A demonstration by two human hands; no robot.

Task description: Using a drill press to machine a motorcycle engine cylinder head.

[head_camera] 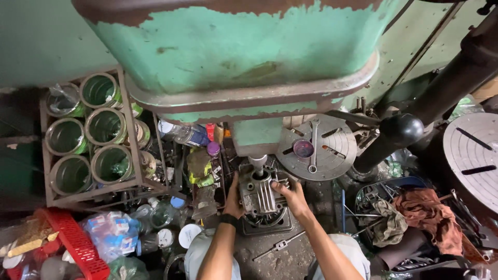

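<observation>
Beside a rack of open tins (88,136), the left hand (233,199) and right hand (290,196) clasp either side of a finned metal casting (261,195) seated under the green drill press's spindle (258,165). A loose grip could let the bit snatch and spin it. A spanner rests on the round table (316,147) at right.

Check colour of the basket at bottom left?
Red, a slotted plastic basket; the head view shows it clearly.
</observation>
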